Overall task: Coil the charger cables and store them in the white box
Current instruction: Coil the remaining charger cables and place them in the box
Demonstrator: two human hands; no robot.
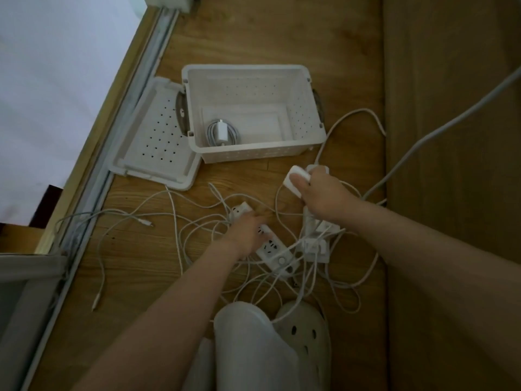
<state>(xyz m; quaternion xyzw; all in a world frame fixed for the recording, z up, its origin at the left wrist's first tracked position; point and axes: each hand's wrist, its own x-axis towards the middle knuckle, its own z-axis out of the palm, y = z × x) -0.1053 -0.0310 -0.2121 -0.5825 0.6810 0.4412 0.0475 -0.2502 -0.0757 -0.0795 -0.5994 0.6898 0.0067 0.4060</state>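
White box [248,155], perforated walls, open top, sits on the wooden floor [253,32] at far centre. Its lid [155,136] lies just left of it, touching the box. One coiled charger [222,132], cable wound round a white plug, is already inside at the near-left corner of the box bottom.

Right hand [321,196] is just near-right of the box, fingers curled round a white adapter [293,179] with the thumb on top, held above the floor. Left hand [248,231] is palm down on a white power strip [275,251] at centre. Its fingers are blurred, so cannot tell whether they grip the strip or only rest on it.

Loose white cables [175,221] lie tangled on the floor around both hands, spreading left toward the metal door track [112,153] and near toward the shoe. More white adapters [315,244] are piled just right of the strip, under the right wrist. Thick grey cable [451,117] runs in from the far right toward the right hand.

Near edge: knee in white trousers [245,334], and beside it on the right a cream clog [307,337] with holes and a cable lying across it.
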